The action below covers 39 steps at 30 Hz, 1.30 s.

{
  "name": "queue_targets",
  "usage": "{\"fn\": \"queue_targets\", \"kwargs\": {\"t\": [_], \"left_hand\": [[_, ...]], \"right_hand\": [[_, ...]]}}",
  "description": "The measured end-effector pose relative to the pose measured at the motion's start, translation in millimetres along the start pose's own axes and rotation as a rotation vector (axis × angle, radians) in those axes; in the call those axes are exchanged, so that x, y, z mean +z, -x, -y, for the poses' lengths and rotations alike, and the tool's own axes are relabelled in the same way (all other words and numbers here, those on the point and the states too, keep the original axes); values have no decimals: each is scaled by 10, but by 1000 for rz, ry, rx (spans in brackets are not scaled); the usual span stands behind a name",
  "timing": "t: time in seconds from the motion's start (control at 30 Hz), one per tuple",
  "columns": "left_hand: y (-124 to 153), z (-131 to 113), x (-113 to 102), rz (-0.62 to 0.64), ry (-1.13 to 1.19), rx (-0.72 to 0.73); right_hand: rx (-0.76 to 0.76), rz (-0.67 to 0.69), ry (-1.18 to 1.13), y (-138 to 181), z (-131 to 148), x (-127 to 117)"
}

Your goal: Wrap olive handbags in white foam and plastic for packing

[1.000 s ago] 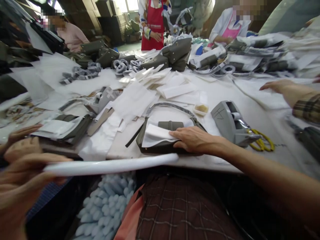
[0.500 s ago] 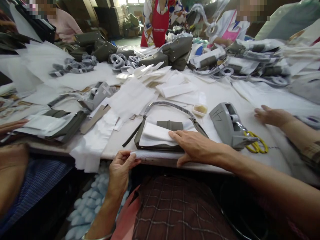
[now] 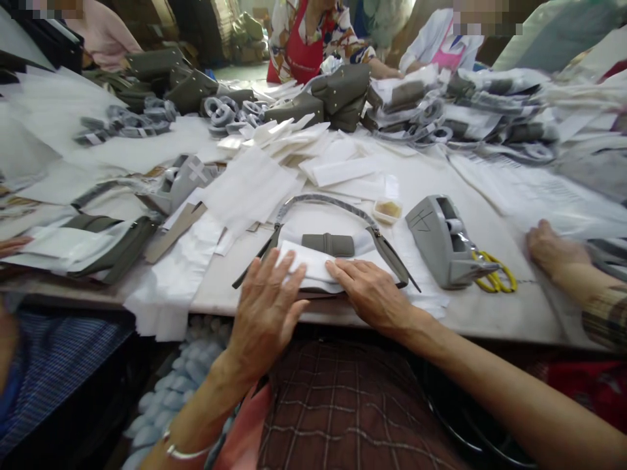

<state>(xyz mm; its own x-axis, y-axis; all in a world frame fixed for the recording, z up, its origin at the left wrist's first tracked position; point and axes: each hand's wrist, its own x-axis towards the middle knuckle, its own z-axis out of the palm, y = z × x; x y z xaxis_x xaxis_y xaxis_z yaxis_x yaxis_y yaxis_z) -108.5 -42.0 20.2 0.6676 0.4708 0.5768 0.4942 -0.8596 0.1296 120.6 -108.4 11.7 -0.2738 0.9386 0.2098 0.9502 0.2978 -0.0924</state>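
An olive-grey handbag (image 3: 327,244) lies flat at the near table edge, its wrapped handle (image 3: 323,202) arching away from me. White wrapping paper (image 3: 313,264) covers its front. My left hand (image 3: 267,310) lies flat, fingers spread, on the paper's left part and the bag's near edge. My right hand (image 3: 372,294) presses flat on the paper's right part. Neither hand grips anything.
A grey tape dispenser (image 3: 443,241) and yellow scissors (image 3: 494,279) sit right of the bag, a small tray (image 3: 388,210) behind. Another person's hand (image 3: 553,251) rests at right. More bags (image 3: 112,251) lie left, paper sheets (image 3: 249,186) and strap rolls (image 3: 230,114) farther back. People stand across the table.
My left hand came up from the table edge, where it pinched a white sheet, and now lies flat on the bag. My right hand slid slightly nearer. The other person's hand drew back right.
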Motion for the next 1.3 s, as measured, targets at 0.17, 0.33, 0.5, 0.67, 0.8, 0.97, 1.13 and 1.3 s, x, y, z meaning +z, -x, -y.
{"fn": "queue_targets", "kwargs": {"t": [0.17,0.33,0.5,0.67,0.8,0.97,1.13,1.3], "left_hand": [[-346,-139,371,272,-19,207],[-210,-79,590,201,5,154],[20,-122,656,103,-95,249],[16,-187,627,240,-283,336],[-69,-188,624,330,-376,371],[-222,-28,619,240,-277,443],[-379,67,588,231,-280,467],[-256,-2,662,267,-398,502]], "right_hand": [[1,-51,-55,3,-1,42],[-33,-30,-83,10,-37,76],[-9,-93,-73,69,-20,152],[-25,-185,-12,115,-8,231],[-25,-186,48,113,11,225],[28,-164,171,142,84,154],[69,-165,224,115,71,187],[14,-198,297,87,5,336]]}}
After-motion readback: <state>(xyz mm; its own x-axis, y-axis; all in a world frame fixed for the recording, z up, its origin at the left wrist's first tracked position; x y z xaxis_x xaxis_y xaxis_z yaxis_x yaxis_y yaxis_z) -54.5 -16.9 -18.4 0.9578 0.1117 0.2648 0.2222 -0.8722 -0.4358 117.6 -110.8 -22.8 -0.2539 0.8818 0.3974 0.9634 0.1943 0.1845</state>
